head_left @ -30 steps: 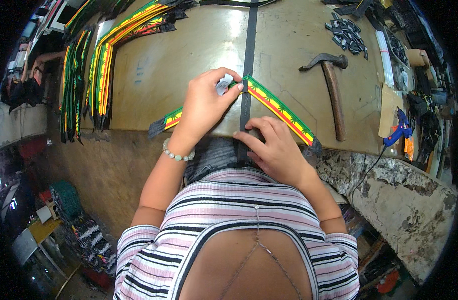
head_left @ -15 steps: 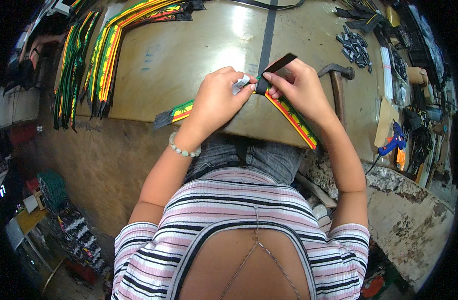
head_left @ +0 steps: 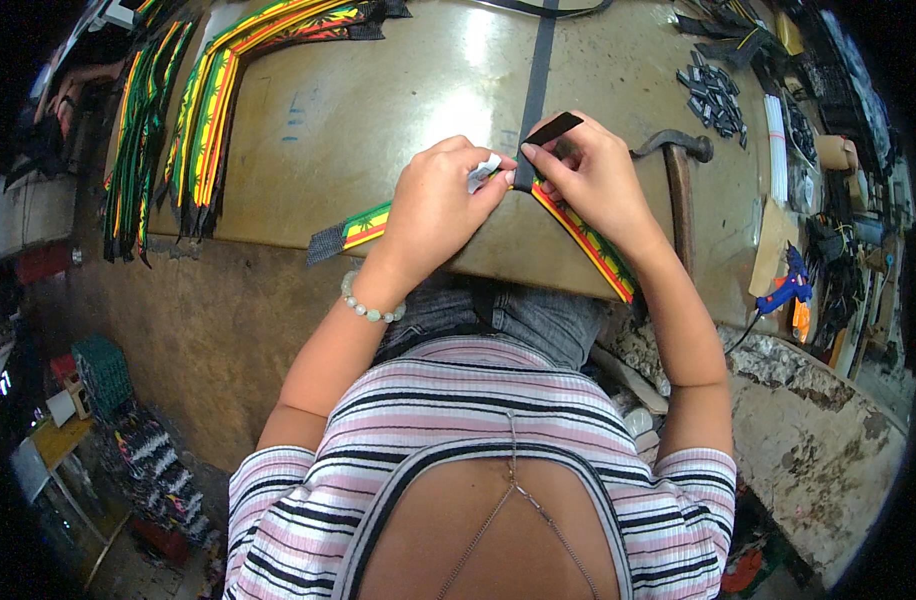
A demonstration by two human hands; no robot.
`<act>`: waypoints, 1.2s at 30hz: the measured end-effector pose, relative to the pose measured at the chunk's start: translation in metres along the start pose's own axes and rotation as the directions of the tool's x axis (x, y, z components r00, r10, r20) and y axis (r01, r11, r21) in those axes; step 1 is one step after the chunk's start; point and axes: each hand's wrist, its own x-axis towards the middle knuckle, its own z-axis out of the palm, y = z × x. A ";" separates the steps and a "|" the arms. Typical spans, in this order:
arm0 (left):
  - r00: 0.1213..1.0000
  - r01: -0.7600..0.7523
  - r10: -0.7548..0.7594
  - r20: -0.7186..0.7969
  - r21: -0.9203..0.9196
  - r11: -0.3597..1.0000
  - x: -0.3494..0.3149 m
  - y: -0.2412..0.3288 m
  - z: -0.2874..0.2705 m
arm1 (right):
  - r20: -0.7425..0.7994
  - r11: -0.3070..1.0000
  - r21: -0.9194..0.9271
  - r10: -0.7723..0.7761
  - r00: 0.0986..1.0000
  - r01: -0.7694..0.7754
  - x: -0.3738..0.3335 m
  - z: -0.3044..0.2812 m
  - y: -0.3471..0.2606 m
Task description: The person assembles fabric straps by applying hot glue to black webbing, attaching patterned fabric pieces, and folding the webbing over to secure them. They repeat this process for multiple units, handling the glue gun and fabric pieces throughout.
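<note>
Near the table's front edge I hold a patterned strap (head_left: 586,245) in green, yellow and red with leaf shapes. It bends at my hands, and its left part (head_left: 366,227) comes out beneath my left wrist with a dark mesh end. My left hand (head_left: 448,195) pinches the strap near the bend, a small white piece (head_left: 484,170) showing at its fingers. A black band (head_left: 523,177) crosses the strap at the bend. My right hand (head_left: 588,170) is closed in a pinch on this band, whose loose end (head_left: 555,128) sticks up past the fingers.
A hammer (head_left: 681,190) lies right of my right hand. Beyond it are a pile of small black pieces (head_left: 715,100), white sticks (head_left: 775,150) and a blue glue gun (head_left: 788,282). Bundles of patterned straps (head_left: 206,150) lie at the left. A dark line (head_left: 540,70) runs up the table.
My right fingers and the band's loose end have shifted slightly left and down. The left hand keeps its pinch nearly in place.
</note>
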 end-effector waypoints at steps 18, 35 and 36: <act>0.996 -0.023 -0.001 0.085 0.282 0.959 -0.008 0.020 0.002 | -0.159 0.911 -0.405 0.012 0.987 -0.076 -0.002 -0.013 -0.018; 0.997 -0.062 0.064 -0.044 0.042 0.997 -0.005 -0.002 0.004 | 0.046 0.678 -0.666 -0.377 0.925 0.309 -0.070 0.033 -0.018; 0.997 -0.061 0.063 -0.040 0.048 0.997 -0.004 -0.002 0.004 | 0.062 0.665 -0.685 -0.354 0.933 0.298 -0.068 0.030 -0.022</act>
